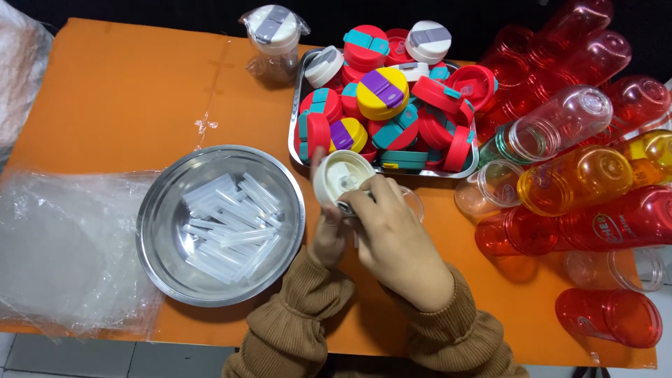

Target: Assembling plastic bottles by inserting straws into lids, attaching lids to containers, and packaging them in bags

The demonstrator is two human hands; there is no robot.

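Where the two hands meet: just in front of the metal tray (297,112), over the orange surface (126,91)
Right hand (399,241): fingers closed around a cream bottle lid (341,178), held with its hollow underside facing up
Left hand (327,234): fingers pressed up against the same lid from below; how far they curl round it cannot be told
Clear cup (413,203): partly hidden behind the right hand, just in front of the tray
Tray: heaped with red, teal, yellow and white lids
Steel bowl (161,231): left of the tray and nearer the person, holding short clear straws (227,224)
Wrapped bottle (274,42): just left of the tray's far corner, capped white and grey
Coloured bottles (574,175): red, orange and clear, piled on their sides right of the tray
Plastic sheeting (66,245): crumpled, well left of the tray, beyond the bowl
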